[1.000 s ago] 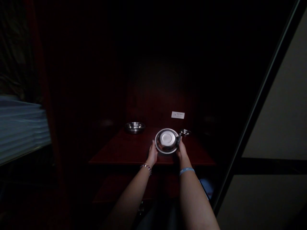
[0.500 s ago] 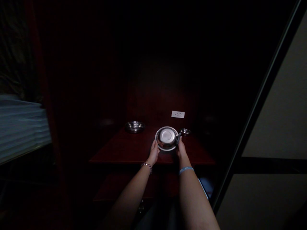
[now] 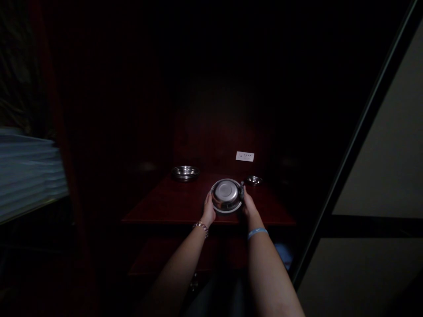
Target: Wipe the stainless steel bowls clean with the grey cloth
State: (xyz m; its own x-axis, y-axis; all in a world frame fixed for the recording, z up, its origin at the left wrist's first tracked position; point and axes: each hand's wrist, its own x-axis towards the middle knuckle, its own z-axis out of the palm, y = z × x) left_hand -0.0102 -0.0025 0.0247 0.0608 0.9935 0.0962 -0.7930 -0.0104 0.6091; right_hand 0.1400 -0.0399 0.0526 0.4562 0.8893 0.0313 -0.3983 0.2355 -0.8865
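Observation:
A shiny metal bowl [image 3: 226,193] is held bottom side up above the front part of a dark red shelf [image 3: 178,207]. My left hand [image 3: 208,211] grips its left rim, thumb along the edge. At the right rim is my right hand [image 3: 248,204], closed on the bowl, with a small dark item [image 3: 242,190] between its fingers and the rim; what that item is, I cannot make out. Stacked metal bowls [image 3: 185,172] rest at the back left of the shelf. Behind my right hand sits a smaller metal bowl [image 3: 254,180].
A white socket panel [image 3: 245,156] is on the back wall. Pale ribbed material [image 3: 31,174] stands at the far left. A lower shelf [image 3: 155,259] lies beneath, and a slanted dark frame edge [image 3: 357,132] runs down the right side.
The held bowl has moved slightly left and down with both hands, showing more of the small bowl behind. The stacked bowls stay on the shelf.

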